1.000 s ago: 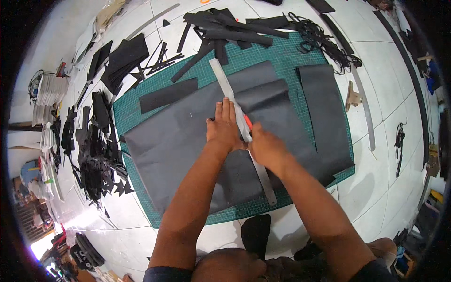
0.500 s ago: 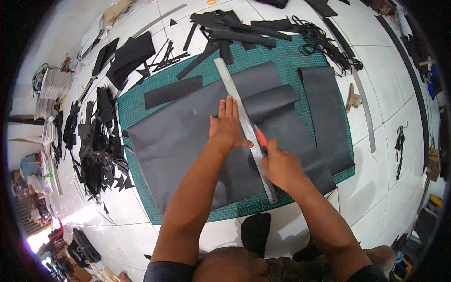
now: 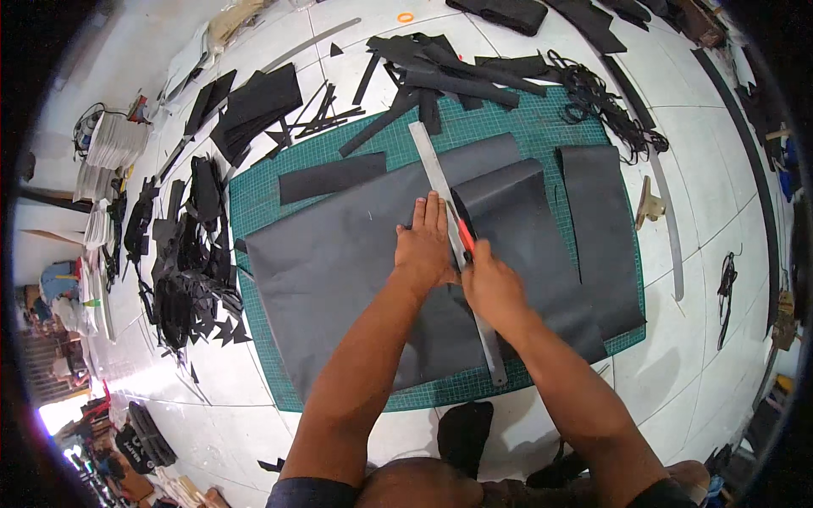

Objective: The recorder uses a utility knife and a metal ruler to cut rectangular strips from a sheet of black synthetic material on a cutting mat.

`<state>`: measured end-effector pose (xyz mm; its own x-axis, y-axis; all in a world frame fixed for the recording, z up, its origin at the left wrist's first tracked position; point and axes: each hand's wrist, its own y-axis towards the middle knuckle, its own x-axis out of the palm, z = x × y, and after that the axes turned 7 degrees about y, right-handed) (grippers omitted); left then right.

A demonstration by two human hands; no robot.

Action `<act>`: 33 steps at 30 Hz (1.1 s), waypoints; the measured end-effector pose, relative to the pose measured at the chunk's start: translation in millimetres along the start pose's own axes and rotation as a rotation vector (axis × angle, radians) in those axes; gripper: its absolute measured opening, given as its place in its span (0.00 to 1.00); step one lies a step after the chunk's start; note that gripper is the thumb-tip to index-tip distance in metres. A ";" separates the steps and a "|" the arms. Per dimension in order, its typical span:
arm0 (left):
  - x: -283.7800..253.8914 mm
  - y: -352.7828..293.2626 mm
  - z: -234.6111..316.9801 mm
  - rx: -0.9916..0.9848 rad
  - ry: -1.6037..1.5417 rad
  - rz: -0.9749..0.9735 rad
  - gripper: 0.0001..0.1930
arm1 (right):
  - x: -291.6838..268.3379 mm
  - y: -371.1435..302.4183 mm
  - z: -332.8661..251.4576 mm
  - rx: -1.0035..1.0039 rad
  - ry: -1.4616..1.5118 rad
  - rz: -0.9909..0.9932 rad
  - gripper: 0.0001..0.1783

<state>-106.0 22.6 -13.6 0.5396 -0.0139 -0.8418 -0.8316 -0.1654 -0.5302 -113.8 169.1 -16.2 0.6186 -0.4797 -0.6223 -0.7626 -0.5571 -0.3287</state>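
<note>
A long steel ruler point(image 3: 429, 159) lies aslant across a large dark grey sheet point(image 3: 330, 279). My left hand point(image 3: 423, 245) is flat with its fingers stretched, pressing on the sheet along the ruler's left edge, its thumb reaching toward the ruler. A red-handled cutter knife point(image 3: 466, 235) is gripped in my right hand point(image 3: 495, 292), its tip at the ruler's right edge. Just there, a piece of the sheet point(image 3: 508, 190) curls up, leaving a dark gap beside the ruler. My fingers partly hide the knife's handle. Beneath everything is a green gridded cutting mat point(image 3: 246, 203).
Black strips point(image 3: 449, 72) and tangled cord point(image 3: 593, 106) lie at the mat's far edge. Scraps point(image 3: 186, 279) are heaped to the left, near stacked dark pieces point(image 3: 258, 106). Another dark panel point(image 3: 605, 237) covers the mat's right side. A wooden clamp-like piece point(image 3: 650, 205) and a metal strip point(image 3: 673, 245) lie beyond.
My right hand and the knife have moved away from me along the ruler, and the sheet beside it lifts more. My left hand stays put on the sheet. The whole view has shifted slightly.
</note>
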 end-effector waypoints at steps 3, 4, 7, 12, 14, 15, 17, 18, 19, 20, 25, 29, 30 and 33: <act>0.8 -0.7 -4.2 0.002 0.011 -0.005 0.72 | 3.6 40.1 -19.7 0.077 -0.071 -0.006 0.15; -2.9 -1.2 -3.6 0.010 -0.008 -0.017 0.72 | 1.4 49.3 -24.7 0.091 -0.071 0.013 0.15; -12.5 -5.3 -2.5 0.012 -0.032 -0.063 0.71 | 1.9 74.1 -35.3 0.137 -0.073 0.023 0.17; -16.7 -7.5 -2.8 0.012 -0.066 -0.044 0.71 | -2.1 95.4 -41.1 0.177 -0.076 0.021 0.19; -17.1 -6.8 -2.4 0.016 -0.080 -0.038 0.72 | -5.1 100.4 -39.8 0.188 -0.077 -0.017 0.20; -16.1 -7.6 -3.3 0.021 -0.074 -0.038 0.72 | -4.2 100.9 -41.2 0.189 -0.076 -0.019 0.20; -13.4 -8.6 -4.7 0.026 -0.067 -0.039 0.72 | -2.4 101.4 -44.7 0.206 -0.087 -0.023 0.20; -12.1 -8.4 -5.2 0.024 -0.064 -0.032 0.72 | -0.4 101.9 -44.0 0.205 -0.087 -0.023 0.20; -11.3 -8.2 -5.6 0.023 -0.062 -0.025 0.72 | 1.9 101.9 -43.5 0.196 -0.086 -0.002 0.20; -10.8 -7.7 -5.5 0.023 -0.062 -0.023 0.72 | 3.3 102.4 -42.7 0.188 -0.084 0.018 0.19; -14.9 -9.3 -2.7 0.033 -0.033 -0.030 0.71 | -3.7 108.1 -47.7 0.203 -0.115 -0.028 0.19; -17.4 -8.1 -1.2 0.032 -0.020 -0.036 0.72 | -24.6 103.3 -54.7 0.190 -0.116 -0.118 0.18; -16.4 -7.0 1.5 0.028 -0.015 -0.039 0.72 | -25.3 94.9 -50.0 0.204 -0.122 -0.116 0.18; -13.0 -4.9 -1.0 0.009 0.012 -0.033 0.72 | -21.6 51.9 -34.3 0.249 -0.140 -0.172 0.17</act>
<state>-108.8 22.7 0.0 0.5685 -0.0208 -0.8224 -0.8143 -0.1569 -0.5589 -160.2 127.2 4.6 0.7233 -0.2859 -0.6286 -0.6829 -0.4308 -0.5899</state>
